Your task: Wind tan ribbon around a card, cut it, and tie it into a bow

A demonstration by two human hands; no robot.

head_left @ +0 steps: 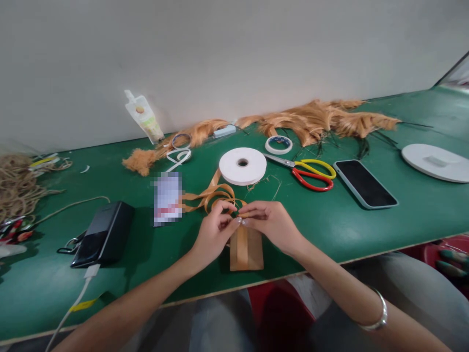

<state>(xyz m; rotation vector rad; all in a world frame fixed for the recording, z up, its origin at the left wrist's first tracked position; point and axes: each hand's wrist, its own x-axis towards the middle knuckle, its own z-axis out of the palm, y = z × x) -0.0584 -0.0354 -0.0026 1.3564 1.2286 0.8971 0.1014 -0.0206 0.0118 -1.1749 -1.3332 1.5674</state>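
Both hands meet at the top of a small brown cardboard piece point(255, 252) near the table's front edge. An orange-tan ribbon point(242, 249) runs down the middle of the cardboard. My left hand point(216, 230) pinches the ribbon at the cardboard's upper edge, thumb and index finger together. My right hand point(273, 225) pinches the ribbon from the other side, thumb tips almost touching. Loose ribbon loops point(208, 194) curl behind my hands, leading toward a white ribbon spool point(242, 166) lying flat. The exact point of the grip is partly hidden by the fingers.
Scissors point(311, 171) with red and yellow handles and a phone point(365, 184) lie at right, a white disc point(437, 161) beyond. Tape point(278, 144) and orange fibre bundles point(315, 120) line the back. A power bank point(104, 234) and twine point(18, 188) are left.
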